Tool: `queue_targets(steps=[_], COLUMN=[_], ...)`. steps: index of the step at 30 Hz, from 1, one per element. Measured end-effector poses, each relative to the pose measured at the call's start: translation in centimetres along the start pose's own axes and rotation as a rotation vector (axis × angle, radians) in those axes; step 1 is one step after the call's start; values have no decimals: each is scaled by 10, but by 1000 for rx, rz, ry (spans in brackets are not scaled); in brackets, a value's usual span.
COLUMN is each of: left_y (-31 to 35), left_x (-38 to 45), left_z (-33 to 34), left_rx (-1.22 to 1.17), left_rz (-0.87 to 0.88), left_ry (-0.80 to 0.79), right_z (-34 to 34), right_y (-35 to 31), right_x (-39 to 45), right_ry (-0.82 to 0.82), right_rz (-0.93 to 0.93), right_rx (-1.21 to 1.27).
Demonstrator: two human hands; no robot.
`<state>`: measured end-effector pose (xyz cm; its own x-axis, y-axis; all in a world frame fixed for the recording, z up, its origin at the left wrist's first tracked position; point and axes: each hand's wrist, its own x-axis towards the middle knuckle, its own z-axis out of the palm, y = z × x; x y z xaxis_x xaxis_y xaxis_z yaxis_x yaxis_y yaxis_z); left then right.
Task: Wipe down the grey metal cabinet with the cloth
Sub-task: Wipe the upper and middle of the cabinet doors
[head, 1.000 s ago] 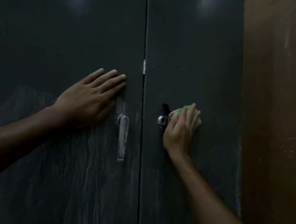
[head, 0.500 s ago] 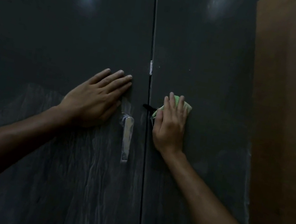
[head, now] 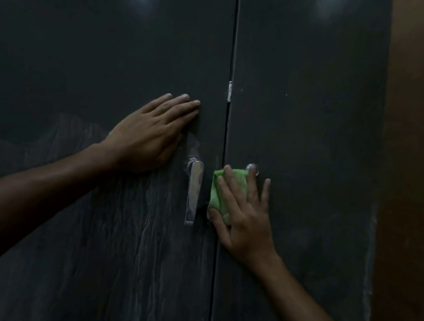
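Two bare forearms, no sleeves in view. Left hand (head: 150, 138) and right hand (head: 245, 217): nothing worn on fingers or wrists. Fingernails short, pale. Dim light, so finer detail cannot be told.

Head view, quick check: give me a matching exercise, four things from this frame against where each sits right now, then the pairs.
Things:
1. left hand
2. green cloth
3. lever handle
4. round lock

Places:
A. under the right hand, by the door seam
B. flat on the left door, above the handle
C. at the right hand's fingertips
D. hanging down on the left door's edge

Pairs: 1-B, 2-A, 3-D, 4-C
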<state>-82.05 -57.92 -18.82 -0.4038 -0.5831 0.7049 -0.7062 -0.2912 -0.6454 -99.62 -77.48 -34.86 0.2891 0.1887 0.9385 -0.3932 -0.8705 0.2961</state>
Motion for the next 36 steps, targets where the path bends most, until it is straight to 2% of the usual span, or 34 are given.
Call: queue_targets(steps=[3, 6, 8, 10, 15, 16, 19, 20, 22, 24, 26, 29, 34, 36], left_y=[-1, -3, -6, -11, -34, -36, -35, -34, -34, -36, -36, -34, -35, -34], left_x=[-1, -7, -12, -17, -36, -40, -42, -42, -43, -44, -45, -45, -47, -47], left_z=[-3, -5, -4, -3, -4, -4, -4, -4, -5, -5, -4, -5, -8, -9], left_rx=[-27, -6, 10, 18, 36, 46, 61, 59, 43, 14, 0, 41, 61, 56], left_rz=[-3, -3, -16, -49, -56, -58, -55, -57, -62, -69, -82, -75, -67, -79], left_ry=[-16, -4, 41, 84, 109, 112, 116, 122, 139, 161, 156, 115, 75, 65], right_z=[-3, -7, -10, -7, -23, -29, -29, -23, -10, -16, -27, -25, -18, -26], right_y=[-4, -4, -6, -9, 31, 40, 22, 7, -8, 7, 30, 22, -9, -15], right_x=[32, 101, 137, 145, 120, 130, 168, 177, 184, 181, 176, 165, 127, 111], right_ry=[17, 68, 62, 42, -94, -118, -113, -110, -157, -205, -202, -124, 41, 155], right_rz=[89, 287, 306, 190, -352, -367, -132, -120, -229, -409, -470, -225, 149, 371], right_rx=[41, 121, 157, 171, 27, 27, 142, 142, 59, -79, -138, -22, 528, 702])
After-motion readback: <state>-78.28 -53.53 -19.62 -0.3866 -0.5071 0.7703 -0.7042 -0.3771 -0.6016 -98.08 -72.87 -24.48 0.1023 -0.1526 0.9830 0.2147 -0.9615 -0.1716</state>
